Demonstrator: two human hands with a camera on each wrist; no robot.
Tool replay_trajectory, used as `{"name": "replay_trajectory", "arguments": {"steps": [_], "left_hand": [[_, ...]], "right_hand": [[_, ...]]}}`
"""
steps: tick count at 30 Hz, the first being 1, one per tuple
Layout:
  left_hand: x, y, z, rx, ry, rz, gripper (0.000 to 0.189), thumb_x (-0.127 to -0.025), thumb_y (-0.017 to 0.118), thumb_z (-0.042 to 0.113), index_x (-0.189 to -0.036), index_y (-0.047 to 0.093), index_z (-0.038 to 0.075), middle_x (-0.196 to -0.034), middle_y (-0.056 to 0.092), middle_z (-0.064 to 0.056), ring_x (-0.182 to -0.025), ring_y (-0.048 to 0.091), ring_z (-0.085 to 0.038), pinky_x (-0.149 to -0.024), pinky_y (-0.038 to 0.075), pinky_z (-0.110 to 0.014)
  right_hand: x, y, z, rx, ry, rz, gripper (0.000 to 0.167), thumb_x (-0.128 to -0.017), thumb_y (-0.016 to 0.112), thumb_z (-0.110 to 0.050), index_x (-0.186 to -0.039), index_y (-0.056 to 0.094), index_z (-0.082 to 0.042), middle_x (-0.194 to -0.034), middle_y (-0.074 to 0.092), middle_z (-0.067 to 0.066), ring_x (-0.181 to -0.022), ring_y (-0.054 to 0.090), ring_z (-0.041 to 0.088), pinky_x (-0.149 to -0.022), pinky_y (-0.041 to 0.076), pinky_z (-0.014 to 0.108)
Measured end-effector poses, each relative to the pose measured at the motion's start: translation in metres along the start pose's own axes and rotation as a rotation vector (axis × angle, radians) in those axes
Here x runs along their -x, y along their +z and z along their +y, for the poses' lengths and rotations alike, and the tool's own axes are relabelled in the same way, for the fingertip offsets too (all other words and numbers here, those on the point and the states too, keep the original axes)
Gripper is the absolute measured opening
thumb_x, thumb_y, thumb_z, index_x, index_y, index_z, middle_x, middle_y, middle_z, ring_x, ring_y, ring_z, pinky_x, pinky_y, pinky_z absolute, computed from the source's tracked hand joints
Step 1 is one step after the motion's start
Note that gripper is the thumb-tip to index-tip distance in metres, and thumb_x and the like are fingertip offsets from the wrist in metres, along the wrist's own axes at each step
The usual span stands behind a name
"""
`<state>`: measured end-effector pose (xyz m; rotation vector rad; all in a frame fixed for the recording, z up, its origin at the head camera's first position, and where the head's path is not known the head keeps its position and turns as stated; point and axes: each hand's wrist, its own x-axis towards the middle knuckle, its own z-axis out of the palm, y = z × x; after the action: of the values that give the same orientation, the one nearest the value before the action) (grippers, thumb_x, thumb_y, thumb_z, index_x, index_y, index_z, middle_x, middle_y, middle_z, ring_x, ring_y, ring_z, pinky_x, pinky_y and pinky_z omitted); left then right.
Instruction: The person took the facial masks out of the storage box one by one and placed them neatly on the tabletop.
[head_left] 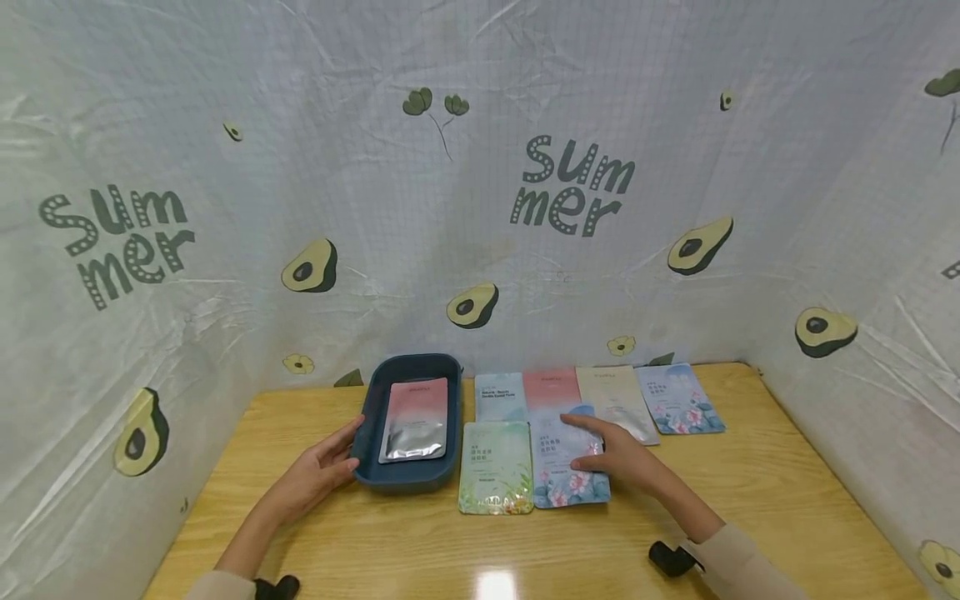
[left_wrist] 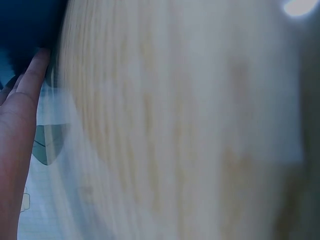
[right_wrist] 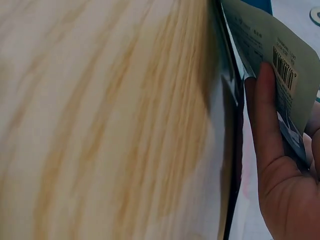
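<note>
My right hand [head_left: 626,457] pinches the right side of a blue flowered sheet mask packet [head_left: 557,475], which overlaps the packets behind it in the head view. From the right wrist, the packet's barcoded back [right_wrist: 292,37] shows, with a finger [right_wrist: 266,110] lying along it. A dark blue bin [head_left: 408,482] stands to the left and holds a pink and silver packet [head_left: 415,417]. Against the bin's left side rests my left hand [head_left: 309,482], fingers fairly straight. A green packet [head_left: 495,467] lies between the bin and the blue flowered packet.
Along the back of the wooden table [head_left: 420,542] lie a pale blue packet [head_left: 498,396], a pink packet [head_left: 551,387], a cream packet [head_left: 606,387] and another blue flowered packet [head_left: 678,398]. A printed white sheet [head_left: 375,208] hangs behind and at both sides.
</note>
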<state>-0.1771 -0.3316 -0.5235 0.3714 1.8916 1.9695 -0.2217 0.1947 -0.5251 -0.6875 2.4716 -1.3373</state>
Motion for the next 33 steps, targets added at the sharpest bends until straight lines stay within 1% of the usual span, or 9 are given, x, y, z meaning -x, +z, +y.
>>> {"name": "replay_trajectory", "arguments": {"steps": [5,9,14,19,21,23,25,27,33], "left_hand": [[0.0,0.0,0.001,-0.011,0.005,0.007,0.072,-0.106,0.051,0.002,-0.165,0.01,0.01,-0.169,0.0,-0.021,-0.137,0.043,0.005,-0.104,0.047,-0.025],[-0.001,-0.001,0.002,-0.017,0.01,0.01,0.072,-0.105,0.052,0.002,-0.165,0.011,0.01,-0.169,0.001,-0.02,-0.137,0.042,0.006,-0.104,0.047,-0.024],[0.0,-0.001,0.0,-0.013,0.016,-0.007,0.072,-0.106,0.05,0.001,-0.165,0.01,0.011,-0.169,-0.001,-0.021,-0.137,0.042,0.006,-0.105,0.046,-0.025],[0.001,-0.001,-0.001,-0.017,0.016,-0.003,0.071,-0.106,0.049,0.001,-0.165,0.01,0.01,-0.169,-0.001,-0.021,-0.137,0.042,0.006,-0.105,0.046,-0.025],[0.001,-0.001,-0.001,-0.019,0.013,0.003,0.072,-0.106,0.05,0.002,-0.165,0.01,0.01,-0.169,-0.001,-0.021,-0.137,0.042,0.006,-0.104,0.046,-0.024],[0.001,0.0,-0.001,-0.018,0.009,0.006,0.072,-0.106,0.051,0.002,-0.165,0.01,0.011,-0.169,-0.002,-0.02,-0.136,0.042,0.006,-0.104,0.046,-0.024],[0.001,0.0,-0.002,-0.018,0.008,0.008,0.072,-0.106,0.051,0.002,-0.165,0.01,0.011,-0.169,-0.002,-0.021,-0.136,0.042,0.007,-0.104,0.047,-0.024],[0.001,0.0,-0.002,-0.013,0.009,0.005,0.072,-0.106,0.05,0.001,-0.165,0.01,0.011,-0.169,-0.002,-0.021,-0.136,0.042,0.007,-0.104,0.047,-0.025],[0.001,-0.001,-0.002,-0.012,0.015,-0.002,0.072,-0.106,0.05,0.001,-0.165,0.01,0.01,-0.169,-0.002,-0.021,-0.136,0.042,0.006,-0.104,0.046,-0.025]], "right_hand": [[-0.001,-0.001,0.003,-0.024,0.013,-0.01,0.072,-0.09,0.079,-0.028,-0.153,0.047,-0.016,-0.156,0.045,0.015,-0.14,0.043,0.04,-0.109,0.041,0.06],[-0.002,0.0,0.003,0.006,0.026,0.0,0.072,-0.088,0.08,-0.029,-0.152,0.049,-0.016,-0.153,0.047,0.017,-0.136,0.047,0.038,-0.111,0.037,0.061],[-0.004,0.003,0.0,0.135,0.038,0.029,0.069,-0.086,0.083,-0.028,-0.147,0.055,-0.013,-0.15,0.051,0.018,-0.141,0.041,0.043,-0.113,0.033,0.062],[-0.003,0.007,-0.01,0.263,0.043,0.057,0.066,-0.085,0.084,-0.023,-0.144,0.057,-0.011,-0.144,0.057,0.018,-0.136,0.048,0.041,-0.11,0.039,0.059],[-0.003,0.009,-0.015,0.311,0.045,0.07,0.066,-0.084,0.085,-0.022,-0.142,0.058,-0.009,-0.136,0.061,0.017,-0.126,0.055,0.039,-0.105,0.046,0.056],[-0.002,0.012,-0.02,0.343,0.08,0.087,0.066,-0.082,0.087,-0.019,-0.141,0.059,-0.009,-0.122,0.063,0.016,-0.107,0.061,0.033,-0.091,0.053,0.046],[-0.001,0.015,-0.024,0.378,0.124,0.103,0.066,-0.081,0.088,-0.018,-0.14,0.06,-0.01,-0.109,0.058,0.013,-0.087,0.056,0.025,-0.073,0.051,0.036],[0.0,0.019,-0.027,0.421,0.169,0.119,0.066,-0.08,0.088,-0.019,-0.139,0.06,-0.011,-0.104,0.05,0.014,-0.076,0.047,0.02,-0.061,0.043,0.03],[0.002,0.027,-0.033,0.533,0.206,0.191,0.068,-0.077,0.09,-0.02,-0.138,0.06,-0.01,-0.128,0.044,0.028,-0.072,0.052,0.021,-0.057,0.047,0.03]]}}
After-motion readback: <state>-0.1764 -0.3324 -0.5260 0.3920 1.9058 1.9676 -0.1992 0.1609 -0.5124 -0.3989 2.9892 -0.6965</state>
